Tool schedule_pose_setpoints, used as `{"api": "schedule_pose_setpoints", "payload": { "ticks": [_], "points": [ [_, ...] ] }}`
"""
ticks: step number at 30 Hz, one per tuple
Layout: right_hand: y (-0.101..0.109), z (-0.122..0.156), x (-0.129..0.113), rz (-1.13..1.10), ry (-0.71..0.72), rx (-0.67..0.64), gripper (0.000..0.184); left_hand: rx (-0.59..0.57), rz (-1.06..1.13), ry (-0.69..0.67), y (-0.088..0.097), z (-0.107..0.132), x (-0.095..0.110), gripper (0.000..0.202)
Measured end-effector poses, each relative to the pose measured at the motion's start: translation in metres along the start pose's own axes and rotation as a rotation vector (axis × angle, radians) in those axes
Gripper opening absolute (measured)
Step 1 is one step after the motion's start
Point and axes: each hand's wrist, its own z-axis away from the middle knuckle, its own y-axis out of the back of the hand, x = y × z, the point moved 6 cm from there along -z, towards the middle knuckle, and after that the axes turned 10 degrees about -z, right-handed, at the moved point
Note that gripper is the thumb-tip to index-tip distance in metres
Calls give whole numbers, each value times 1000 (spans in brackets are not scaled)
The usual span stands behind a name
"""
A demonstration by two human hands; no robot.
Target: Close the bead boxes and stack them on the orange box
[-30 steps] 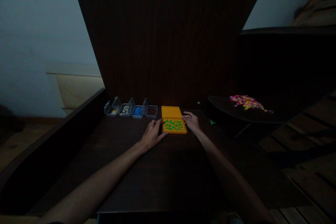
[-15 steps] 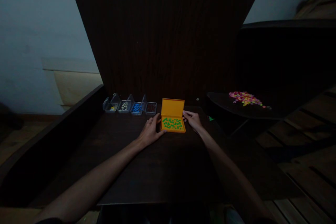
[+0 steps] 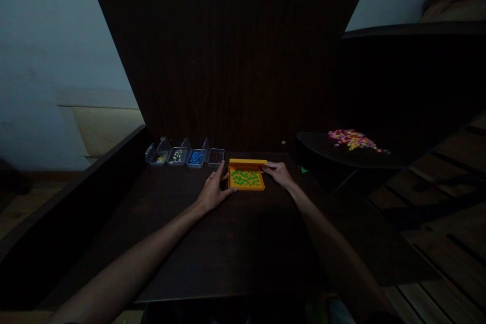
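Note:
An orange hinged box [image 3: 246,188] lies on the dark table in front of me, with many small green pieces [image 3: 245,178] spread over its floor. Its lid [image 3: 248,162] is tipped partway down and shows edge-on. My left hand [image 3: 213,191] grips the box's left side, thumb at the front corner and index finger pointing up. At the right, the fingers of my right hand [image 3: 279,173] pinch the lid's right end; some fingertips are hidden.
Left of the box stand clear lidded containers in a row: yellow pieces [image 3: 161,158], pale pieces [image 3: 177,156], blue pieces [image 3: 196,157] and dark brown pieces [image 3: 216,156]. A pink and yellow pile [image 3: 353,139] rests on a curved shelf [image 3: 315,143]. A green scrap [image 3: 304,169] lies right.
The lid has swung from upright toward me, partway down over the box, with my right hand on it. My left index finger has lifted. The view has shifted slightly.

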Motion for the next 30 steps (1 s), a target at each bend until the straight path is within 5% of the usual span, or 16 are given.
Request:
{"api": "schedule_pose_setpoints", "payload": {
  "ticks": [18, 26, 30],
  "points": [
    [0, 6, -8, 16, -117, -187, 56, 0, -62, -35, 3, 1, 5, 75],
    [-1, 8, -9, 19, -119, -202, 51, 15, -87, -9, 5, 2, 4, 83],
    [-5, 9, -8, 12, -147, -222, 54, 13, -72, -49, 5, 2, 6, 63]
  ]
}}
